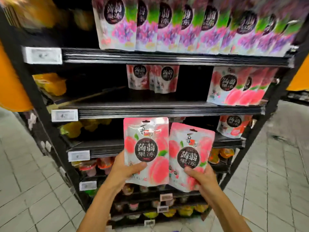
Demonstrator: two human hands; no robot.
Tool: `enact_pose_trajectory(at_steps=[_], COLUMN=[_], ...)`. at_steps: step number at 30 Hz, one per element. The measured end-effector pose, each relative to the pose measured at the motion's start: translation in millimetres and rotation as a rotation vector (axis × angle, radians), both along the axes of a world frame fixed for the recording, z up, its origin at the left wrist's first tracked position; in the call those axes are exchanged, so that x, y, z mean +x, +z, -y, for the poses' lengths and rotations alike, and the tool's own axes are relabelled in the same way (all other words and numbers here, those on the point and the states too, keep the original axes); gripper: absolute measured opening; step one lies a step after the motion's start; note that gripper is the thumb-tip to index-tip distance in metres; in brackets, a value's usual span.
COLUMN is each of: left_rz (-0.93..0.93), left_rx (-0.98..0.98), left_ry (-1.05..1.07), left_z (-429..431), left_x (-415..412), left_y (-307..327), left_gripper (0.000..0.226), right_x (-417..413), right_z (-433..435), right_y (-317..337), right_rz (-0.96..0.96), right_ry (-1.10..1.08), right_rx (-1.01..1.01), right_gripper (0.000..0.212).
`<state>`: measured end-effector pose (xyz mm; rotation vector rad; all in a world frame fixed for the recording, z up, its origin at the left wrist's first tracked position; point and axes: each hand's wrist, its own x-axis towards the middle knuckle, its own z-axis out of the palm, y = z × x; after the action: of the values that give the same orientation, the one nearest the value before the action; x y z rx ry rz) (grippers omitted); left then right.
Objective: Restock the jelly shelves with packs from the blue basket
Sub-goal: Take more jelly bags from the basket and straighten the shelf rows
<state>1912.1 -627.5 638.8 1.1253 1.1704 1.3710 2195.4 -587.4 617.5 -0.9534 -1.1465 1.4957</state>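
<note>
I hold two pink peach jelly packs upright in front of the black shelf unit. My left hand (pixel 127 169) grips the left pack (pixel 146 144) at its lower left corner, thumb across the front. My right hand (pixel 199 176) grips the right pack (pixel 190 153) at its bottom, thumb on the front. Both packs hang level with the third shelf (pixel 100 147). The second shelf (pixel 167 108) carries matching peach packs (pixel 237 87) at the right, with a dark gap in its middle. The blue basket is out of view.
Purple grape packs (pixel 184 30) fill the top shelf. Two small packs (pixel 152 77) stand far back on the second shelf. Yellow jelly cups (pixel 50 82) sit at the left, more cups (pixel 93 166) on the lower shelves. Tiled floor (pixel 275 181) lies on both sides.
</note>
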Motion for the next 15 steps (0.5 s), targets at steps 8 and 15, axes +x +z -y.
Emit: enact_pose_trajectory(at_steps=[8, 15], left_rz=[-0.026, -0.062], left_rx=[0.118, 0.161], left_ry=[-0.050, 0.014], left_z=[-28, -61], left_x=[25, 56], left_y=[44, 72], left_gripper=[0.061, 0.061], right_x=[31, 55], right_z=[-26, -65], right_y=[49, 85], right_rz=[0.007, -0.011], right_ry=[-0.192, -0.134], right_rx=[0.156, 0.135], right_gripper=[0.076, 0.058])
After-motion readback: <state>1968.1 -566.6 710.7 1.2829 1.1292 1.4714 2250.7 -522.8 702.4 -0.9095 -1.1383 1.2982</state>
